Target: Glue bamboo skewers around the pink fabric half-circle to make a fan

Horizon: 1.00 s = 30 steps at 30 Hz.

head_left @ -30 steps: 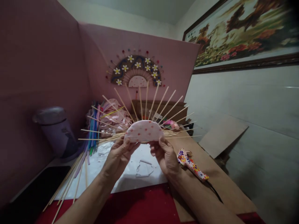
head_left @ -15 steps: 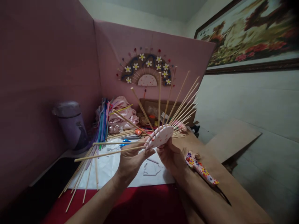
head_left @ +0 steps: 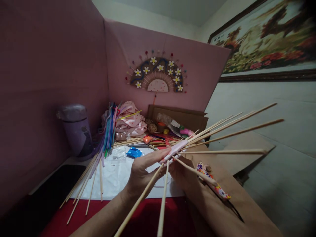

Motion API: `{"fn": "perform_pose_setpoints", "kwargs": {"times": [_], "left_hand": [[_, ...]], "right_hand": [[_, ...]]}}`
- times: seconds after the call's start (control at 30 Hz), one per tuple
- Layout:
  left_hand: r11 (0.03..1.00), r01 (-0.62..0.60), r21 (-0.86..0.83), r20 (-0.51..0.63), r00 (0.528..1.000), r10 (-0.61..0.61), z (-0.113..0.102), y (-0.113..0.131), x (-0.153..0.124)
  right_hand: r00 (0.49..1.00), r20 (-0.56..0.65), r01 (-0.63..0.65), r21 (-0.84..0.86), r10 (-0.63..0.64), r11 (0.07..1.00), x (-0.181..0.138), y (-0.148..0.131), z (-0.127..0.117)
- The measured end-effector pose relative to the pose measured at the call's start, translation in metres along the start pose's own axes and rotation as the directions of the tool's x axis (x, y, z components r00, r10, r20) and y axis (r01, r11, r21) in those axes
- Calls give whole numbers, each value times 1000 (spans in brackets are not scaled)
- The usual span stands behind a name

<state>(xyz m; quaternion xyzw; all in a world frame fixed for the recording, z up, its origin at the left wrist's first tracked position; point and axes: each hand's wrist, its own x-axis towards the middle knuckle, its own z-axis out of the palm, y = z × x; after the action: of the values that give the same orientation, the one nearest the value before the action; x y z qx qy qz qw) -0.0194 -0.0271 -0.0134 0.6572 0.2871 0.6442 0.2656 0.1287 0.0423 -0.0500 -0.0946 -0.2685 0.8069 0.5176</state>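
Both hands hold a half-made fan: a pink half-disc with red dots [head_left: 175, 150], seen almost edge-on, with several bamboo sticks [head_left: 229, 126] fanning out of it to the right and toward me. My left hand [head_left: 144, 169] grips the disc from the left, fingers stretched along its edge. My right hand [head_left: 181, 171] holds it from beneath, mostly hidden behind the disc and sticks.
A finished flower fan [head_left: 158, 75] hangs on the pink board. Loose bamboo sticks [head_left: 85, 184], coloured straws [head_left: 108, 130], pink cloth [head_left: 130, 120], scissors [head_left: 150, 141], a blue packet [head_left: 134, 152] and white paper [head_left: 116, 177] lie behind. A lilac jar [head_left: 74, 130] stands left; a beaded strip [head_left: 213, 182] lies right.
The fan has been turned from facing me upright to nearly edge-on, its sticks swinging over to the right and down toward me. Both hands kept hold of it.
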Motion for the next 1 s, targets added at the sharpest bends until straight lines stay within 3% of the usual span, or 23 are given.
{"fn": "perform_pose_setpoints", "kwargs": {"times": [0.13, 0.3, 0.73, 0.9, 1.0], "left_hand": [[998, 67, 6, -30, 997, -67, 0, -2, -3], [1000, 10, 26, -116, 993, -6, 1, -5, -4], [995, -14, 96, -135, 990, 27, 3, -7, -4], [999, -12, 40, -141, 990, 18, 3, -5, -5], [997, 44, -59, -171, 984, -54, 5, -8, -6]], "right_hand": [[1000, -19, -9, -5, 9, 1000, 0, 2, 1], [1000, -22, -21, 23, 22, 1000, 1, 4, -5], [995, 29, -96, 106, 93, 990, -1, 9, -3], [997, 24, -73, 104, 71, 992, -2, 9, -2], [999, 22, -50, 85, 48, 995, -2, 7, -1]]}}
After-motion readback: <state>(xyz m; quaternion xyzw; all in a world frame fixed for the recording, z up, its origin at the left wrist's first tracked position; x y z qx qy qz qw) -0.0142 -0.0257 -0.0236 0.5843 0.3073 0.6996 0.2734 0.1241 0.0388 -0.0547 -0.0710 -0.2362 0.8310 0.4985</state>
